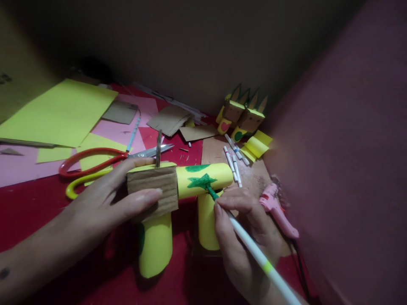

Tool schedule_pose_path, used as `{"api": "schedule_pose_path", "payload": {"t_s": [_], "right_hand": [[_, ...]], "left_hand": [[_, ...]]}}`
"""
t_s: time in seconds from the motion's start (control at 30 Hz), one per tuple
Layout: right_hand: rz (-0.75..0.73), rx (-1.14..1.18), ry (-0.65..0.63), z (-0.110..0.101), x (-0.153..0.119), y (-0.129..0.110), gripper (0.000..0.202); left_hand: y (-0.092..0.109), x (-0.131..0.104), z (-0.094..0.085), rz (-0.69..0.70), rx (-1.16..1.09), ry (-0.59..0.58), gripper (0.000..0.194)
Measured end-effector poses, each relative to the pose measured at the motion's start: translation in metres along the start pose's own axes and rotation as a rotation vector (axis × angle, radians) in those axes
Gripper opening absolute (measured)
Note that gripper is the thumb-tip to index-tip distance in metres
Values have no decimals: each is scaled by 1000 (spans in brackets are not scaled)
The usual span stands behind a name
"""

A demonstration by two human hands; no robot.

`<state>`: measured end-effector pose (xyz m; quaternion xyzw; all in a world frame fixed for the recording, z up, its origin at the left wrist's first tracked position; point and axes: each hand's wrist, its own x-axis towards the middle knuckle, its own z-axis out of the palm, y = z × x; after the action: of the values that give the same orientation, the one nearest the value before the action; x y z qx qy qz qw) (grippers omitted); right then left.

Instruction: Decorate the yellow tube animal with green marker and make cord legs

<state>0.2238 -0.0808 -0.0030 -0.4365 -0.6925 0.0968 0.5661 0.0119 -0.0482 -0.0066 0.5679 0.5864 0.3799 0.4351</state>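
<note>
My left hand grips the cardboard head of a yellow paper-tube figure, thumb on its front and fingers behind. A yellow tube with green painted shapes extends to the right from the cardboard. Pinched in my right hand is a white-handled brush, its green tip touching the star-like green patch. Another yellow tube stands below, partly hidden by my right hand.
Red-handled scissors lie behind my left hand. White markers, cardboard pieces and yellow sheets are spread farther back. Two cardboard-faced figures stand at the back right. A pink glue gun lies right.
</note>
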Motion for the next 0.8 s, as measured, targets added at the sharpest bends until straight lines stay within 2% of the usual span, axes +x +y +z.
{"api": "schedule_pose_path", "payload": {"t_s": [0.13, 0.43, 0.6, 0.8], "right_hand": [[12, -42, 1, 0, -1, 1, 23], [-11, -16, 11, 0, -2, 2, 23], [-19, 51, -18, 0, -1, 3, 21], [-22, -16, 19, 1, 0, 2, 24]], "left_hand": [[1, 0, -1, -69, -20, -10, 70], [-2, 1, -2, -111, -73, -35, 68], [-6, 3, -2, -106, -93, -27, 68], [-13, 6, -3, -51, -82, -48, 68]]}}
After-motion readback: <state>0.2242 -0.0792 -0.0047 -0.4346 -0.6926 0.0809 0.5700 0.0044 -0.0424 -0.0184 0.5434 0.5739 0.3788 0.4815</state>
